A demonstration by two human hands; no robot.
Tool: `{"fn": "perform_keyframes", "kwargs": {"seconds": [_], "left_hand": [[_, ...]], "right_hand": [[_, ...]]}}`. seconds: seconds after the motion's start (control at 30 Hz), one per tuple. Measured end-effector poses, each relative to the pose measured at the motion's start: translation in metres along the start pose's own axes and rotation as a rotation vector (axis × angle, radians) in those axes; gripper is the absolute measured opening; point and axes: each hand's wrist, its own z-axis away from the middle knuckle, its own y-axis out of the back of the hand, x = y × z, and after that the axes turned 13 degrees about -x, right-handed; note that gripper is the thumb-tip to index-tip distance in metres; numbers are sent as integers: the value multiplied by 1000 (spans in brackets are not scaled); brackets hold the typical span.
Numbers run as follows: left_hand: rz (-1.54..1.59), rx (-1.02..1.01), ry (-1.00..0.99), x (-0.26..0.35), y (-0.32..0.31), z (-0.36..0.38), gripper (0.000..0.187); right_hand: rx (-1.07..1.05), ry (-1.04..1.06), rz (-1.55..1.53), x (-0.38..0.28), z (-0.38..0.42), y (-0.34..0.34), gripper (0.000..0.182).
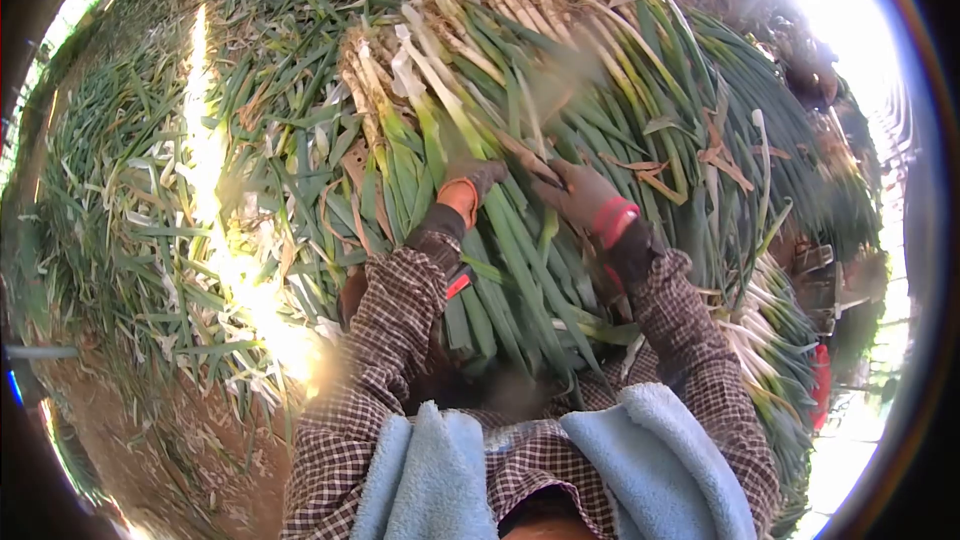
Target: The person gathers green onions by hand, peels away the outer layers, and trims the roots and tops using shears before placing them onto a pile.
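Observation:
My left hand (476,183), in a dark glove with an orange cuff, is closed around the stalks of a green onion (448,100) lying roots away from me. Just to the right, my right hand (583,196), gloved with a red cuff, has its thumb and fingers pinched on a brownish withered leaf (527,155). Long green leaves (520,260) run from between the hands down towards my lap. Beyond the hands lies a pile of green onions with soil-covered roots (525,2). My fingertips are partly hidden among the leaves.
Stripped leaves (130,240) cover the ground at left. At right lies a row of green onions with clean white stems (765,315). A red object (821,385) stands beyond it. A blue towel (660,450) hangs over my shoulders. Bright sunlight streaks the leaves at left.

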Motion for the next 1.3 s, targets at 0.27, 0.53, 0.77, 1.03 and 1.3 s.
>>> {"fn": "perform_keyframes", "kwargs": {"seconds": [0.27,0.53,0.77,1.03,1.3], "left_hand": [[469,-100,-221,-10,18,-49,52],[457,-283,-48,8,26,-28,56],[407,-314,-98,-36,49,35,49],[443,-187,-41,-18,52,85,45],[488,-270,-440,-30,131,62,28]], "right_hand": [[-42,3,-555,12,-77,-6,51],[85,39,-385,-24,10,4,41],[3,52,-116,-46,38,-18,40],[58,41,86,-79,-55,-36,53],[132,7,32,-79,-47,-22,49]]}}
